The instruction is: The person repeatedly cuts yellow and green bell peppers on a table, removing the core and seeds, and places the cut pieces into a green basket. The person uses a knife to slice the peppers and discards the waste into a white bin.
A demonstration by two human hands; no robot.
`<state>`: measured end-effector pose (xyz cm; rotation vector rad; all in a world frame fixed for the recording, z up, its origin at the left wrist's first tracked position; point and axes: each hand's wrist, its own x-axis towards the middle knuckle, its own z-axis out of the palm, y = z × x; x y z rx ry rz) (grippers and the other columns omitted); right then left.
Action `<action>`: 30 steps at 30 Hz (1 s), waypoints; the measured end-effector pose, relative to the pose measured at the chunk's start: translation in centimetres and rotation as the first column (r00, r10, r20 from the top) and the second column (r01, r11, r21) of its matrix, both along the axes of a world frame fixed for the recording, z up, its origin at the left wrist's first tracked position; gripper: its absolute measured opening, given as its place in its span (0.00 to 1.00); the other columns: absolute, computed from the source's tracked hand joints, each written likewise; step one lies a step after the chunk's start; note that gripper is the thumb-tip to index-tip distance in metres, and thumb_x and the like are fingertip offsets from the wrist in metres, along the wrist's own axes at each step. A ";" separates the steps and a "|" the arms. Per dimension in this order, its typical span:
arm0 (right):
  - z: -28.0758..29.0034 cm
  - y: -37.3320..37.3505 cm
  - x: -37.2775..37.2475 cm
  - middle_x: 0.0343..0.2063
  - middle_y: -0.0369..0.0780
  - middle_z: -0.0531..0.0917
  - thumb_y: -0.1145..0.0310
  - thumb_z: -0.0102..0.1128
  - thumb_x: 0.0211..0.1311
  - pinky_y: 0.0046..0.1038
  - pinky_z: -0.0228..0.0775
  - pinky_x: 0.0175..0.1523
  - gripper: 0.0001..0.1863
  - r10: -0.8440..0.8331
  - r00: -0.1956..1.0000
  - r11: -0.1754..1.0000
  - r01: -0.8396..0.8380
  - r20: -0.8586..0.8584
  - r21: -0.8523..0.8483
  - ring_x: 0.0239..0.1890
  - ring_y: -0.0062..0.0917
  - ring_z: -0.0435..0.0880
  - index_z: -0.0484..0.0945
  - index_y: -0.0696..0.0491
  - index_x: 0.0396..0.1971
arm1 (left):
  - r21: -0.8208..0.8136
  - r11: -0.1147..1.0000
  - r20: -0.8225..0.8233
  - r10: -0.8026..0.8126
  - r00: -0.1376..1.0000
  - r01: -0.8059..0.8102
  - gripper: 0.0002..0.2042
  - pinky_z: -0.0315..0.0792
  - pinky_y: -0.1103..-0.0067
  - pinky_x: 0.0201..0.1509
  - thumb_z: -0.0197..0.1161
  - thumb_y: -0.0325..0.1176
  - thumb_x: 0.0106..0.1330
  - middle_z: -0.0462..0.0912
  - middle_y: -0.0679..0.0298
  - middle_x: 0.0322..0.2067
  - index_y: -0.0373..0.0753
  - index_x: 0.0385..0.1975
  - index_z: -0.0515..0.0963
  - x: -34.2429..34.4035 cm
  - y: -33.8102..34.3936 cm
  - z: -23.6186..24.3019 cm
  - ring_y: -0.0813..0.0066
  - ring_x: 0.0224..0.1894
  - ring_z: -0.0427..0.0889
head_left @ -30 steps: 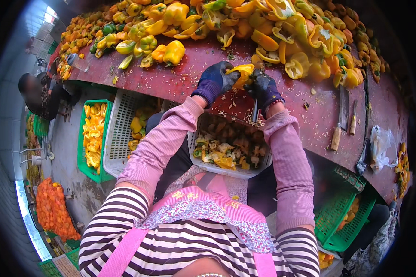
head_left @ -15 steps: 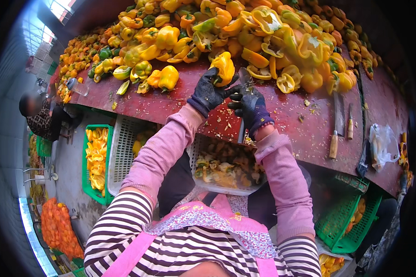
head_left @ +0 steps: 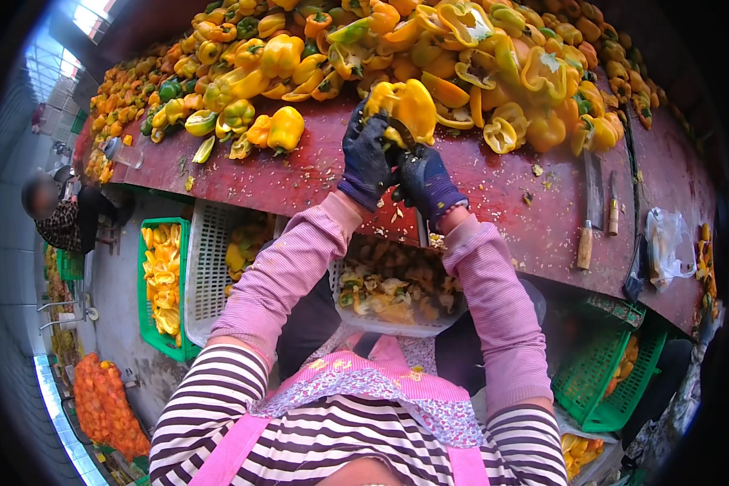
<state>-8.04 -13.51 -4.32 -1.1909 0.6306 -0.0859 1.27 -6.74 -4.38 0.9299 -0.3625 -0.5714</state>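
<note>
Over the near part of the red table, my left hand (head_left: 364,159) is closed around a yellow bell pepper (head_left: 415,107). Close against it, my right hand (head_left: 424,180) grips a small knife, whose dark blade (head_left: 402,132) lies at the pepper's near side. The knife's handle is hidden in the fist, and I cannot tell how deep the blade is. Both hands wear dark gloves. Beyond them spreads a large heap of yellow and orange peppers (head_left: 282,57), some cut into halves. Below sits a white crate (head_left: 397,324) holding pepper cores and scraps.
A large knife (head_left: 585,243) and a smaller knife (head_left: 613,217) lie on the table (head_left: 494,211) at right, near a clear plastic bag (head_left: 670,247). Green crates stand at left (head_left: 185,279) and right (head_left: 603,413). A person (head_left: 61,215) sits far left.
The pepper has turned in my left hand and moved slightly right. My right hand has brought the knife blade up against it, and the two hands are now together.
</note>
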 end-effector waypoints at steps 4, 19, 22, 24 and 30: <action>1.9 1.3 -1.3 0.19 0.40 0.81 0.59 0.47 0.72 0.23 0.61 0.12 0.14 0.143 0.988 0.989 -0.145 -0.054 -0.021 0.09 0.21 0.72 0.73 0.55 0.44 | -0.178 0.930 -0.187 -0.352 0.917 0.321 0.23 0.82 0.60 0.46 0.54 0.44 0.72 0.76 0.53 0.54 0.42 0.63 0.65 2.8 0.6 -0.9 0.50 0.49 0.82; 2.5 -0.5 -8.4 0.35 0.51 0.83 0.67 0.57 0.60 0.43 0.75 0.45 0.09 0.318 0.876 0.226 -0.441 -0.362 -0.869 0.41 0.48 0.82 0.80 0.53 0.37 | 0.495 0.855 -0.029 -0.160 0.987 0.153 0.20 0.75 0.74 0.56 0.65 0.35 0.65 0.82 0.54 0.51 0.33 0.54 0.76 13.5 28.9 3.2 0.66 0.52 0.82; 2.3 -0.3 -7.4 0.35 0.51 0.83 0.66 0.57 0.60 0.44 0.75 0.44 0.09 0.280 0.872 0.183 -0.458 -0.401 -0.870 0.41 0.49 0.82 0.80 0.53 0.36 | 0.808 0.318 0.579 -0.271 0.769 -0.496 0.23 0.75 0.73 0.52 0.65 0.36 0.63 0.83 0.53 0.47 0.31 0.55 0.74 18.2 33.0 -0.9 0.64 0.48 0.82; 1.2 0.0 -6.6 0.33 0.51 0.83 0.66 0.57 0.61 0.44 0.75 0.44 0.09 0.270 0.873 0.173 -0.459 -0.406 -0.871 0.40 0.49 0.82 0.80 0.53 0.37 | 0.689 0.439 0.720 -0.324 0.614 -0.576 0.24 0.75 0.69 0.52 0.66 0.36 0.62 0.82 0.50 0.47 0.35 0.57 0.73 17.4 24.5 1.1 0.56 0.48 0.82; 0.2 0.6 -5.9 0.26 0.49 0.83 0.67 0.57 0.60 0.44 0.75 0.37 0.06 0.226 0.905 0.147 -0.397 -0.360 -0.906 0.32 0.47 0.83 0.80 0.52 0.33 | 0.500 0.284 0.719 -0.663 0.210 -0.818 0.19 0.72 0.60 0.56 0.62 0.40 0.60 0.81 0.52 0.49 0.43 0.50 0.75 17.5 1.9 1.2 0.51 0.52 0.80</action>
